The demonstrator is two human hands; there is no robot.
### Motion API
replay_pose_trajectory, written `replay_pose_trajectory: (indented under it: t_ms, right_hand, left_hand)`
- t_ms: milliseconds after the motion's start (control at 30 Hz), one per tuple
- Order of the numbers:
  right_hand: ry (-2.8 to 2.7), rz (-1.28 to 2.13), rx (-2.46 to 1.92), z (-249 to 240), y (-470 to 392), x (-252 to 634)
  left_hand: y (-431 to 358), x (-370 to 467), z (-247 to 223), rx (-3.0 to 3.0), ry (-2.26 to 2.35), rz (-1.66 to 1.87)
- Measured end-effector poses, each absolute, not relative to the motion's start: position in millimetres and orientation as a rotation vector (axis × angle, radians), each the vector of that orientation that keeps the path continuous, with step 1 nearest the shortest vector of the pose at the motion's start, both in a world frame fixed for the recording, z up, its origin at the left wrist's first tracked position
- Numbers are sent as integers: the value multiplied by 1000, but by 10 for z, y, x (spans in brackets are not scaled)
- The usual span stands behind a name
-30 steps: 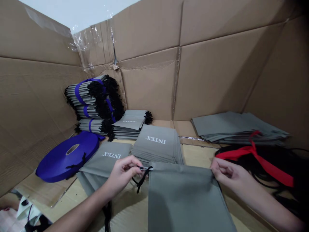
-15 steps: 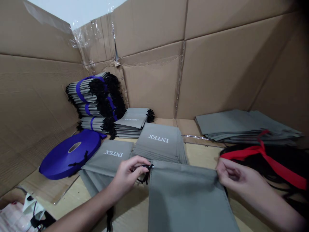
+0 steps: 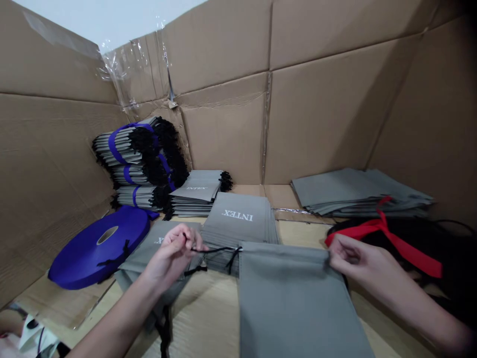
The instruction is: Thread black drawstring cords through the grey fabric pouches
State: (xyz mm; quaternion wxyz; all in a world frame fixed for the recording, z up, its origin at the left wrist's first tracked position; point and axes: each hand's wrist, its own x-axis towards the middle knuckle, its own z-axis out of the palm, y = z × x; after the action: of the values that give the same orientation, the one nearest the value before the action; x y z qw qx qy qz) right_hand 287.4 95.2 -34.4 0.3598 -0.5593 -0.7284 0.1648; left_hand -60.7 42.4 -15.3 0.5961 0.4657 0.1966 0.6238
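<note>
A grey fabric drawstring bag point(image 3: 294, 298) hangs in front of me, its top edge stretched level. My left hand point(image 3: 173, 251) is closed on a black cord point(image 3: 218, 249) that runs taut out of the bag's top left corner. The bag's top right corner is pinched in my right hand point(image 3: 346, 256). Behind it lies a stack of flat grey bags point(image 3: 238, 211) printed INTEX. Another grey bag point(image 3: 143, 243), partly covered by my left hand, rests at the left with black cord ends near it.
Strapped bundles of bags point(image 3: 139, 164) pile up at the back left, near a purple strap roll point(image 3: 100, 248). A shorter bag stack point(image 3: 197, 194) stands beside them. At right are black cords with a red ribbon point(image 3: 406, 248) and plain grey pieces point(image 3: 357, 191). Cardboard walls point(image 3: 335, 99) enclose the table.
My left hand has moved left, away from the bag's corner, drawing the black cord out into a straight line. My right hand still pinches the other corner. The view has shifted slightly.
</note>
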Motion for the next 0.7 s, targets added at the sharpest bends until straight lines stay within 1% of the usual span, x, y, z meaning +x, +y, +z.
replay_pose_trajectory:
  t_ms: [67, 133, 233, 300, 367, 467, 500, 600, 700]
  right_hand:
    - [-1866, 435, -1425, -324, 940, 2878]
    - [-1863, 446, -1406, -295, 914, 2870]
    - [-1892, 446, -1368, -234, 849, 2835]
    - [-1912, 438, -1330, -189, 797, 2797]
    - [-1922, 433, -1289, -148, 750, 2755]
    - [-1909, 434, -1256, -106, 699, 2712]
    - [-1902, 438, -1250, -95, 688, 2709]
    - [-1934, 473, -1236, -59, 669, 2739]
    - [-2052, 577, -1214, -21, 678, 2820]
  left_hand:
    - [423, -641, -139, 1154, 428, 1330]
    - [433, -662, -143, 1238, 486, 1291]
    - [467, -676, -106, 1372, 617, 1420]
    - [490, -651, -21, 1508, 732, 1429]
    - [498, -574, 89, 1695, 900, 1260]
    - [484, -370, 210, 1993, 1140, 836]
    - [478, -297, 226, 2083, 1190, 745]
    - [468, -140, 217, 2273, 1276, 605]
    - [475, -127, 176, 2278, 1256, 523]
